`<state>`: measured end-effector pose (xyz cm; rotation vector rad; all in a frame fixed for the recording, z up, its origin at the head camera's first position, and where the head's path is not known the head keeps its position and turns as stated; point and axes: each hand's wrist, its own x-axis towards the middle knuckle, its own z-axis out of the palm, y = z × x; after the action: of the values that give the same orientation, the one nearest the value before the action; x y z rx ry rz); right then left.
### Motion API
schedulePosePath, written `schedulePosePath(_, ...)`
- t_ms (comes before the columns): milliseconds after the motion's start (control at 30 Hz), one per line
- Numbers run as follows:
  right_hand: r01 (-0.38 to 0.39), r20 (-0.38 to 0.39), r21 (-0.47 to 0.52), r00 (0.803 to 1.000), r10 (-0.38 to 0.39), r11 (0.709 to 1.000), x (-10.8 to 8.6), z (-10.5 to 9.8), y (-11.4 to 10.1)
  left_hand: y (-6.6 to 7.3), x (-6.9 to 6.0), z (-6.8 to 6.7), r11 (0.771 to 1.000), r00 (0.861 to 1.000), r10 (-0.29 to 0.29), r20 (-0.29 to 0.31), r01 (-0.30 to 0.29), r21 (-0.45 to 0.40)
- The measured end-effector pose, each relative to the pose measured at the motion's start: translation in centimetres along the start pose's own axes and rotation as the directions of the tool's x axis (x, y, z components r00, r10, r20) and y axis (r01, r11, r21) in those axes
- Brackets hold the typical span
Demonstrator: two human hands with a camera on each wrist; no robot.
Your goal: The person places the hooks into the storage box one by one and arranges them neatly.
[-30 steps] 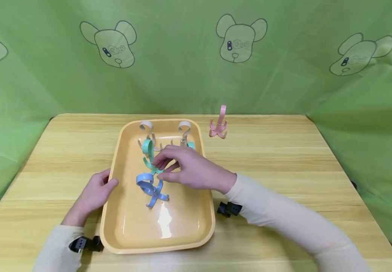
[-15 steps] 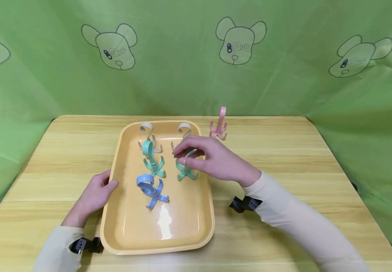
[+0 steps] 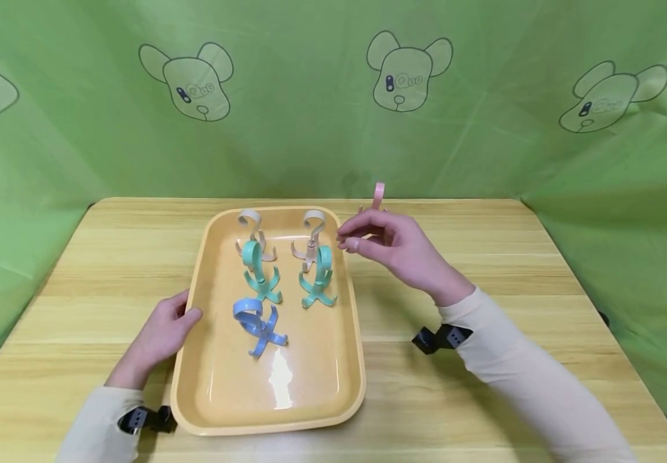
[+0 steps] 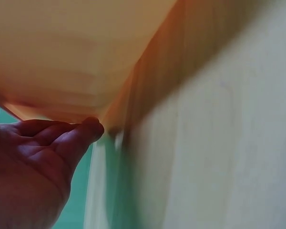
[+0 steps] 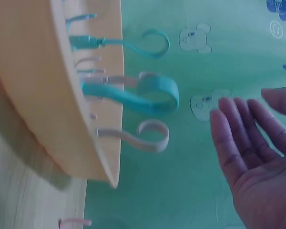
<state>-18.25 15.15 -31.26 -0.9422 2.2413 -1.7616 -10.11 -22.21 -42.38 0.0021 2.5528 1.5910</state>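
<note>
A yellow-orange tray (image 3: pixel 275 392) lies on the table, and my left hand (image 3: pixel 162 326) grips its left rim, thumb on top, fingers (image 4: pixel 81 136) against the outer side. Several pronged hanging hooks stand inside: two off-white hooks at the back, the left one (image 3: pixel 255 241) and the right one (image 3: pixel 312 244); a left green hook (image 3: pixel 262 283) and a right green hook (image 3: pixel 318 292) in the middle; a blue hook (image 3: pixel 261 328) in front. My right hand (image 3: pixel 405 251) hovers past the tray's right rim, relaxed and holding nothing. Behind it, a pink hook (image 3: pixel 378 194) is partly hidden.
The wooden table (image 3: pixel 513 270) extends around the tray. A green curtain (image 3: pixel 299 148) with printed mouse-like heads hangs behind and at both sides. Each forearm wears a black wrist camera, one by the tray's left side (image 3: pixel 148 419).
My right hand has moved from over the tray to the right and back, towards the pink hook, uncovering the green and off-white hooks. My left hand and the tray have stayed put.
</note>
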Motion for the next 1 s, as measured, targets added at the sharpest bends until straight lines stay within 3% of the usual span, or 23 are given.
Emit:
schedulePosePath(400,0.017,-0.122,0.057,0.992,-0.010,0.998,-0.5,-2.6,2.0,0.2,0.0,0.5,0.998,0.998,0.040,-0.039,-0.042,-0.045)
schedulePosePath(533,-0.001,-0.172,0.059,0.985,0.011,0.998,-0.1,-3.4,2.8,0.2,-0.1,0.4,0.997,0.999,0.037,-0.038,-0.039,-0.061)
schedulePosePath(767,0.062,-0.269,0.068,0.962,-0.041,0.996,0.7,-4.3,4.2,0.0,-0.2,0.3,0.998,0.999,0.041,-0.033,-0.043,-0.049)
schedulePosePath(1000,0.046,-0.317,0.004,0.948,-0.042,0.999,1.2,-5.0,5.2,-0.1,-0.2,0.2,0.997,0.998,0.058,-0.015,-0.058,-0.053)
